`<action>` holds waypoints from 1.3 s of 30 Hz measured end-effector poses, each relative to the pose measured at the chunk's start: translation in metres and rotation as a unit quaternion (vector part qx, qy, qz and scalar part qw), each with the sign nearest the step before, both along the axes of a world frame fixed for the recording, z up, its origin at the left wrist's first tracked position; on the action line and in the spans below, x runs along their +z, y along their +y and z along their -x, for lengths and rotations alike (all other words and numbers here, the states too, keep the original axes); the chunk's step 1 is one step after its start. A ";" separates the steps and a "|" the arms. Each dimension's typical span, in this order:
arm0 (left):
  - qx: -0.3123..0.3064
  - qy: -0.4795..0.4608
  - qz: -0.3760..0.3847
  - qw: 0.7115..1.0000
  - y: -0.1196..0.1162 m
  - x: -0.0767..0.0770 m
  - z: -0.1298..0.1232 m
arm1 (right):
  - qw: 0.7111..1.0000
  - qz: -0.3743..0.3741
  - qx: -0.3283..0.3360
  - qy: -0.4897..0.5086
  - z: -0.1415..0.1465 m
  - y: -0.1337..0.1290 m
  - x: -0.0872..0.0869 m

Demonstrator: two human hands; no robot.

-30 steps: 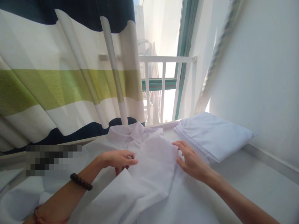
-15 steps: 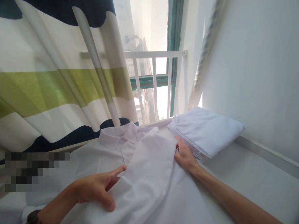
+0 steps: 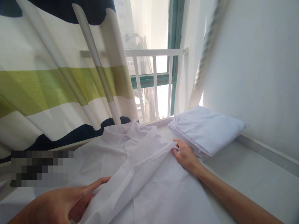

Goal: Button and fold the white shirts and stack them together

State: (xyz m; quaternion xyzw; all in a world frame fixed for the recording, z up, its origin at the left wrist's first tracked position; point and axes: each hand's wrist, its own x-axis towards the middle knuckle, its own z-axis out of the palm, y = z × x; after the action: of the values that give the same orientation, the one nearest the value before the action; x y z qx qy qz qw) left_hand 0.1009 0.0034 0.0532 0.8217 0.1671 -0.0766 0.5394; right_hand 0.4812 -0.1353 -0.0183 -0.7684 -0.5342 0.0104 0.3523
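A white collared shirt [image 3: 149,186] lies spread out, its collar pointing away from me and one sleeve [image 3: 123,180] drawn diagonally across its front. My right hand [image 3: 185,155] pinches the fabric at the upper end of that sleeve, near the shoulder. At the lower left, my left hand [image 3: 74,199] is curled around the sleeve's lower part; its index finger stretches along the cloth, and the thumb is mostly out of frame. Just beyond my right hand sits a stack of folded white garments [image 3: 207,130], apart from the shirt.
The shirt rests on a pale surface [image 3: 257,183] bordered by a low ledge [image 3: 268,152] along the white wall. A striped curtain [image 3: 63,87] hangs at the left. White railing bars [image 3: 154,84] stand before a green-framed window. A blurred-out patch covers part of the left side.
My left hand has moved down and left, pulling the sleeve lower into a narrower diagonal fold, so more of the shirt front shows. My right hand has stayed nearly in place.
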 end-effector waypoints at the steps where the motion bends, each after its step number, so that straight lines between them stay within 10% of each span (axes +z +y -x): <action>1: -0.010 0.015 0.024 1.000 0.004 -0.001 0.004 | 1.000 0.004 0.007 -0.001 0.000 -0.001 0.001; 9: 0.044 0.143 0.062 0.987 0.011 0.038 0.008 | 0.999 0.025 0.027 -0.016 0.000 -0.003 0.005; 15: 0.123 0.240 -0.147 0.952 0.007 0.058 -0.055 | 0.996 0.024 0.029 -0.076 0.010 -0.004 0.012; 26: 0.204 -0.024 -0.333 0.920 0.033 0.013 -0.231 | 0.998 -0.014 0.061 -0.015 0.011 -0.001 0.012; 39: 0.233 -0.081 -0.121 0.961 0.052 -0.022 -0.216 | 0.983 -0.093 0.044 0.154 -0.003 0.002 0.002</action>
State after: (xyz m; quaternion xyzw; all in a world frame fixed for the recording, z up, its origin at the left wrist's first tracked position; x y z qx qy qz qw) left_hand 0.3166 0.0556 0.0316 0.8225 0.3178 0.1394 0.4507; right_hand 0.4845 -0.1336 -0.0165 -0.6973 -0.5055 0.0943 0.4994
